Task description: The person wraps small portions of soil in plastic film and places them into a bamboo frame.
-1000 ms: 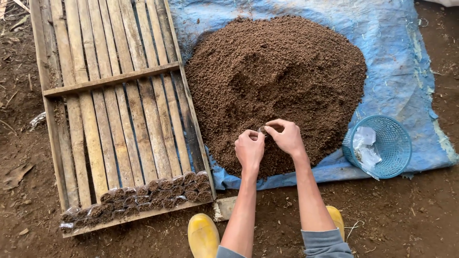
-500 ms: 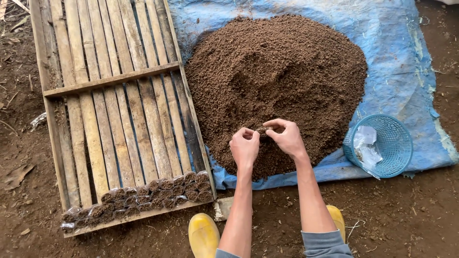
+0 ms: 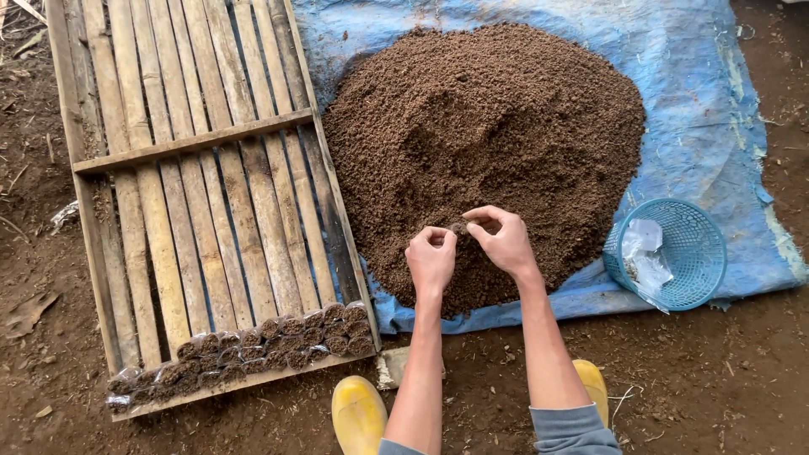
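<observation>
Hands barely shifted since the earlier frames; both stayed at the near edge of the soil heap. Nearest, two yellow boots pointed at the heap. Left hand was clenched on a small bag, held over the heap's near edge; right hand pinched soil at its mouth. Best practice, my read: keep the mouth open, pack in small pinches. Left of the heap: slat tray, filled bags along its near end. Right: blue basket. Under the heap: blue tarp.
</observation>
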